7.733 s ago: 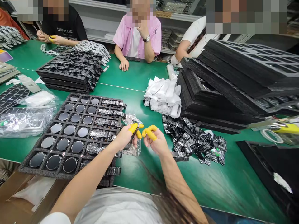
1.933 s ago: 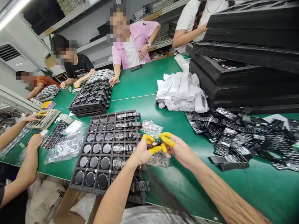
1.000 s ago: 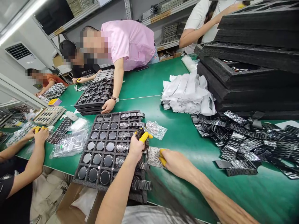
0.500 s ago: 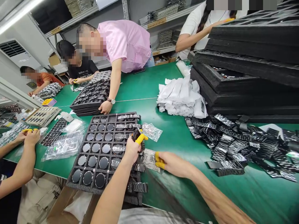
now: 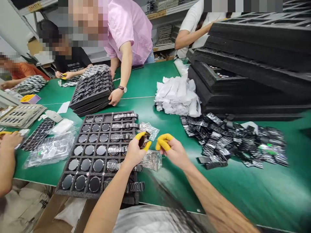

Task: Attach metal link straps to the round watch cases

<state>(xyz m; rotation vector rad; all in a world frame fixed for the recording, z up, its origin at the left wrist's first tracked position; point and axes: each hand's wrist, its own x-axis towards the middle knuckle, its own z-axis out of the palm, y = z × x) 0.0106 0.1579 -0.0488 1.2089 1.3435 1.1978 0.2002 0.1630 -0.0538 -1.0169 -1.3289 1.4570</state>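
Note:
My left hand (image 5: 136, 150), with yellow finger cots, is closed on a watch (image 5: 144, 139) with a dark case, above the right edge of a foam tray (image 5: 84, 193). Just to its right my right hand (image 5: 171, 149), also in yellow finger cots, has its fingers pinched together. Whatever is in that pinch is too small to make out. Below the hands lies a clear bag of thin metal pins (image 5: 152, 160), and behind them a second small clear bag (image 5: 150, 129). Round watch heads (image 5: 98, 165) fill the tray's left columns; black link bands (image 5: 116, 149) lie along its right side.
Loose black watch bands (image 5: 220, 142) are heaped at right, before stacked black foam trays (image 5: 243, 97). White wrapped pieces (image 5: 178, 97) lie behind. Across the green table (image 5: 175, 184), a person in pink (image 5: 131, 29) handles a tray stack (image 5: 91, 94). Plastic bags (image 5: 52, 147) lie left.
My right hand has risen off the pin bag and come closer to my left hand. The watch has turned in my left hand. The person in pink has tilted the tray stack. The view has shifted.

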